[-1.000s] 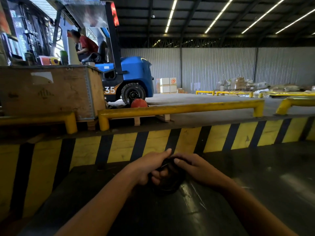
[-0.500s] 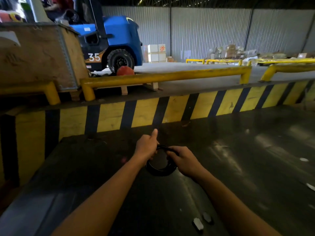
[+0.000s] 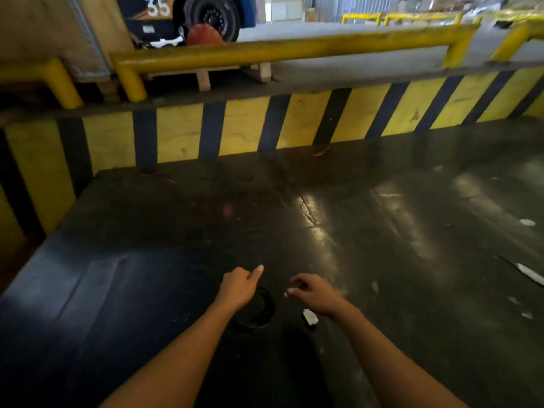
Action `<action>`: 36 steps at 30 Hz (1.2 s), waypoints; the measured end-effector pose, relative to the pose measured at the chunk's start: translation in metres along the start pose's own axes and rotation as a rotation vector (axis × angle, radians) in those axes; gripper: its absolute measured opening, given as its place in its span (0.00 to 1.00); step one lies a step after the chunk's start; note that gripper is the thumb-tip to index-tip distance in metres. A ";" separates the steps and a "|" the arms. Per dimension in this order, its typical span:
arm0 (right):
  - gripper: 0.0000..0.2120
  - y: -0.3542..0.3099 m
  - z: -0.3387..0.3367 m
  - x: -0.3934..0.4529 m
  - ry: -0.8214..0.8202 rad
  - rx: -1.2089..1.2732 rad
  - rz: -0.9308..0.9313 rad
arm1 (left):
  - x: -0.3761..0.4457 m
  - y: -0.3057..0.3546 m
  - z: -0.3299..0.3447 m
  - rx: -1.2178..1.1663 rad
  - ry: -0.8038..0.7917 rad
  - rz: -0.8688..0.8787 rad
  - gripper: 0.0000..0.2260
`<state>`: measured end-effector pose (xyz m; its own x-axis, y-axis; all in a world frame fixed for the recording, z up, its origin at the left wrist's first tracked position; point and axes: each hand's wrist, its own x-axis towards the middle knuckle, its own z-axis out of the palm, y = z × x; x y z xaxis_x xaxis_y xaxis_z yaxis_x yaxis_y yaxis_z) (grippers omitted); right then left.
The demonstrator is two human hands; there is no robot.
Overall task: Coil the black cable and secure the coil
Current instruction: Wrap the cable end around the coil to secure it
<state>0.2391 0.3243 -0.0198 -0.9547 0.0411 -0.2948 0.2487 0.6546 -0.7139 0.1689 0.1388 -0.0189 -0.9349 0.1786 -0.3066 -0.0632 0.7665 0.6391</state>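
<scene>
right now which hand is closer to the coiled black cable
Left. The left hand is on the coiled black cable, gripping its upper left edge. The right hand is off to the coil's right, apart from it, fingers loosely curled.

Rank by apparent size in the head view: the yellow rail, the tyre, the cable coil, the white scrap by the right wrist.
1. yellow rail
2. tyre, cropped by the frame and far off
3. cable coil, partly hidden by the left hand
4. white scrap

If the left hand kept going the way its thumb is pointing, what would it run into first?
The left hand points up and right over bare dark floor. The way looks free until the striped yellow-and-black wall, though depth is hard to judge.
</scene>
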 end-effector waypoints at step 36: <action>0.07 -0.127 -0.181 0.028 0.209 0.276 -0.603 | -0.018 0.176 -0.148 -0.134 -0.175 0.557 0.09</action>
<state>0.1509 0.3794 0.1774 -0.9439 -0.1065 0.3125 -0.3286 0.3945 -0.8581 0.1234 0.1797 0.2035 -0.7694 0.6388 -0.0041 0.3657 0.4457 0.8171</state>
